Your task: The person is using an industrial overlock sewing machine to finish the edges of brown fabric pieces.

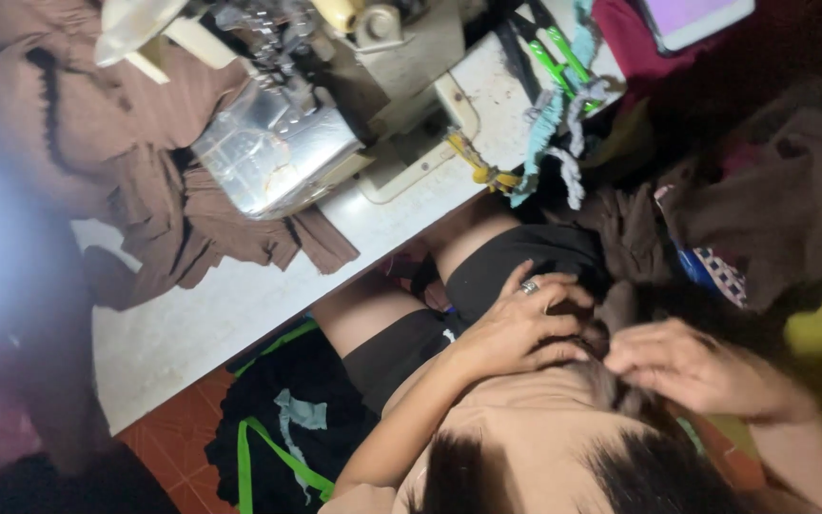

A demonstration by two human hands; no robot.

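Both hands are meeting low in the lap: the left hand [525, 328], a ring on one finger, is pinching a dark brown piece of fabric [620, 309] with curled fingers, and the right hand [692, 366] is gripping the same cloth just beside it, fingertips bunching the edge. The fabric is running up between the two hands and away toward the table edge. Beyond, the sewing machine [373, 86] is sitting on the white table [211, 305], with more brown cloth [97, 143] heaped to its left. Green-handled scissors [554, 52] are lying beside the machine.
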